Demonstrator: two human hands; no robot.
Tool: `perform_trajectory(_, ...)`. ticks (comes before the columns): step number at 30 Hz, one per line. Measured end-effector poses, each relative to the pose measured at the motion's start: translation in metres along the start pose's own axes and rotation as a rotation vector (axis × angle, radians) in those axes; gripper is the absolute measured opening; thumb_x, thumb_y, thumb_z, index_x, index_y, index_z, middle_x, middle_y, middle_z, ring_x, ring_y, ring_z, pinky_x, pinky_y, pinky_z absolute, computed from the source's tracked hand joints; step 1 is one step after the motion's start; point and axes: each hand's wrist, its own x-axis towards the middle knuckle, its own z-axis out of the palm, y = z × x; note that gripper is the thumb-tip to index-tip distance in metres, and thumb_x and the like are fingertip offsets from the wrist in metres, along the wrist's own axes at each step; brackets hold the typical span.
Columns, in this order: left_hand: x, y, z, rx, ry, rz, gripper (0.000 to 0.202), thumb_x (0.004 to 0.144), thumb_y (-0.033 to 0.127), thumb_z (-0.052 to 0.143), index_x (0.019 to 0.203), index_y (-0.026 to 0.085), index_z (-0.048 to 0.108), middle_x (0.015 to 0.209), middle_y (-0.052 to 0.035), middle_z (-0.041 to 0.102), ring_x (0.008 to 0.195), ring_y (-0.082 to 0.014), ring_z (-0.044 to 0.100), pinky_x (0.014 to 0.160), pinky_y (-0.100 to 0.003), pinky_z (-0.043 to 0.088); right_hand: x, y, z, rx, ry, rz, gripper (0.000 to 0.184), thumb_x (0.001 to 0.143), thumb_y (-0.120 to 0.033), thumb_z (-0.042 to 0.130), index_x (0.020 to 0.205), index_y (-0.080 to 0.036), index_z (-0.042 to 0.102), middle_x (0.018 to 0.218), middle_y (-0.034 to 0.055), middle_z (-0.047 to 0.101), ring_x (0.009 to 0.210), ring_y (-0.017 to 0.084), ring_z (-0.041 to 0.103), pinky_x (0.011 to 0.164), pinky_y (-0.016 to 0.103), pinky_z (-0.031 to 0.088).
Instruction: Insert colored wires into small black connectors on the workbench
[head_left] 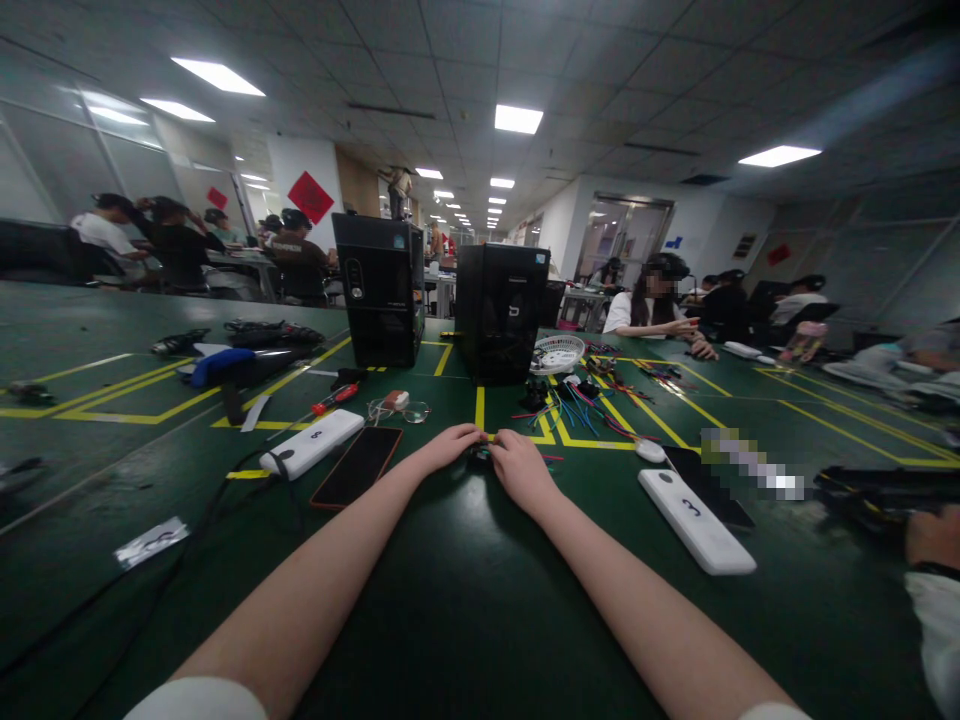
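Both my arms reach forward over the dark green table (465,600). My left hand (448,446) and my right hand (519,466) meet at the table's middle, fingers curled round a small dark part (480,458) held between them. I cannot make out what the part is. Loose coloured wires (577,408) lie just beyond my right hand. A black phone (357,466) lies to the left of my left hand.
Two black computer cases (379,290) (501,308) stand behind the hands. White power banks lie at left (312,444) and right (696,520). A white basket (558,354), glasses (397,408), a red screwdriver (334,398) and tools lie around. Other people sit at the table's far side and beyond.
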Motion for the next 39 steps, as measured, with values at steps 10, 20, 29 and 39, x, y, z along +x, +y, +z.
perform_trajectory(10, 0.003, -0.013, 0.013, 0.234, 0.073, 0.046, 0.038, 0.09, 0.03, 0.03, 0.111, 0.014, 0.057, 0.113, -0.0089, 0.06, 0.107, -0.0198, 0.052, 0.096, -0.033, 0.037, 0.001, -0.001, -0.001, 0.021, 0.011, -0.007, 0.018, 0.085, -0.015, 0.045, 0.088, -0.014, 0.063, 0.091, 0.0088, 0.055, 0.09, 0.018, 0.049, 0.08, 0.031, 0.042)
perform_trajectory(20, 0.002, -0.012, 0.016, 0.302, 0.093, -0.003, 0.04, 0.091, 0.027, 0.028, 0.122, 0.014, 0.049, 0.121, -0.0105, 0.055, 0.112, -0.021, 0.049, 0.098, -0.036, 0.035, 0.001, -0.004, -0.004, 0.027, -0.021, 0.008, 0.018, 0.083, -0.013, 0.045, 0.087, -0.014, 0.062, 0.093, 0.009, 0.054, 0.09, 0.018, 0.048, 0.082, 0.03, 0.041)
perform_trajectory(29, 0.002, -0.006, 0.015, 0.322, 0.076, -0.031, 0.04, 0.09, 0.025, 0.028, 0.123, 0.016, 0.048, 0.124, -0.0088, 0.054, 0.116, -0.0204, 0.046, 0.101, -0.035, 0.033, 0.001, -0.006, -0.005, 0.026, -0.031, 0.01, 0.016, 0.081, -0.014, 0.046, 0.085, -0.013, 0.062, 0.092, 0.0092, 0.054, 0.09, 0.018, 0.047, 0.082, 0.03, 0.04)
perform_trajectory(39, 0.002, -0.005, 0.014, 0.318, 0.062, -0.027, 0.041, 0.09, 0.026, 0.027, 0.124, 0.015, 0.048, 0.124, -0.0091, 0.054, 0.116, -0.0198, 0.047, 0.1, -0.034, 0.033, 0.0, -0.005, -0.004, 0.061, -0.03, 0.019, 0.017, 0.081, -0.013, 0.046, 0.087, -0.013, 0.061, 0.093, 0.0092, 0.055, 0.091, 0.018, 0.047, 0.085, 0.031, 0.04)
